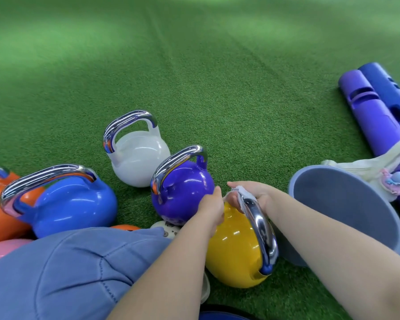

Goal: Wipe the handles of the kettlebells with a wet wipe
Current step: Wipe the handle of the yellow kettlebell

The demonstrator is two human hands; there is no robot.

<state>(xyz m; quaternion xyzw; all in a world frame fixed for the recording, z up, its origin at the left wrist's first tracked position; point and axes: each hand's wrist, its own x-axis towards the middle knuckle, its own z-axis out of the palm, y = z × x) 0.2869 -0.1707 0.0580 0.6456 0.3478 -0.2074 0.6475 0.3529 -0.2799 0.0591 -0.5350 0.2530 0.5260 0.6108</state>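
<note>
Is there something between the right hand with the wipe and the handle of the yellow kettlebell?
Nothing visible. The right hand already presses the wet wipe around the far end of the yellow kettlebell's handle. The left hand rests on the yellow kettlebell beside it and does not cover the rest of the handle.

floor: green artificial turf [217, 72], fills the whole view | seam: a straight line in the turf, from 12 o'clock toward the centre | light: pale bright patches at 11 and 1 o'clock, darker near the centre | walls, windows: out of view
</note>
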